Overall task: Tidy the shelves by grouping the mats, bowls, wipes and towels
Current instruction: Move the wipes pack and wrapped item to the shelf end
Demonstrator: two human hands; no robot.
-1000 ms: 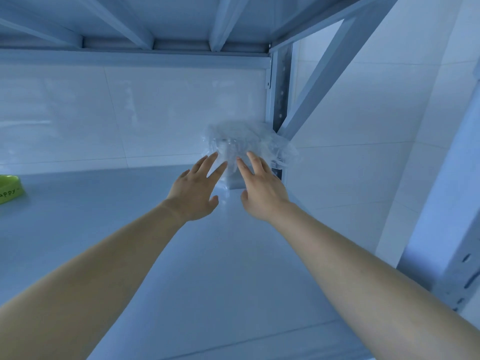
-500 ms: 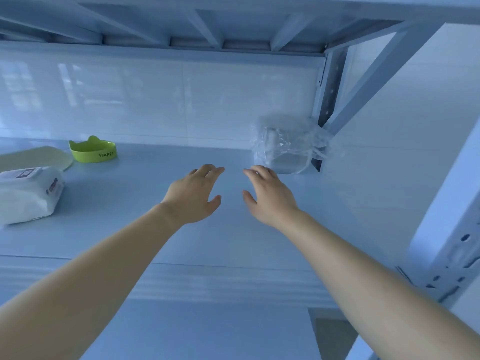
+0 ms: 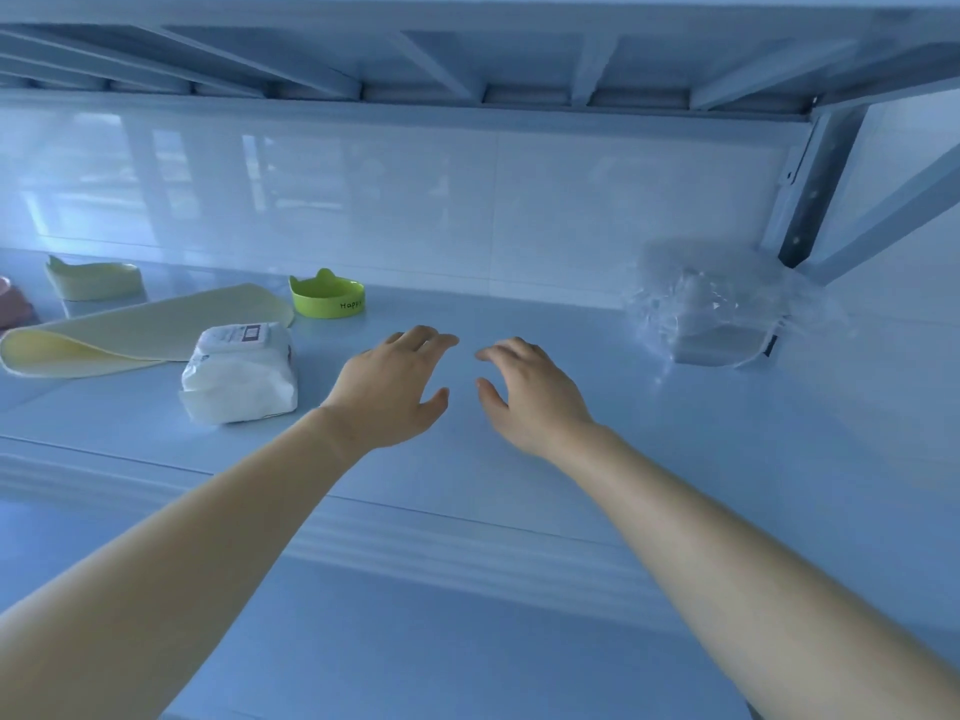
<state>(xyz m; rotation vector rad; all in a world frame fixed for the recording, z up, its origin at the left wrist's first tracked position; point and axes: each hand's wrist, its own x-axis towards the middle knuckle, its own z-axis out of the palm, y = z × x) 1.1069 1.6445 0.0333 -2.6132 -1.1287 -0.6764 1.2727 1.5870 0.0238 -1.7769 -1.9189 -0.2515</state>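
A wipes pack [image 3: 239, 376] lies beside a curled yellow mat [image 3: 140, 332], green bowl [image 3: 327, 301] behind, plastic-wrapped bundle [image 3: 722, 304], perhaps towels, far right.

Perhaps a storeroom: metal shelf [image 3: 519, 459], tiled wall [image 3: 467, 200].

Pale metal shelf [image 3: 727, 449]; ribbed underside of the upper shelf [image 3: 467, 49] overhead. Glossy white tiled wall [image 3: 519, 200] behind, reflections at left; perforated upright [image 3: 816, 194] and diagonal brace [image 3: 896, 218] at far right.
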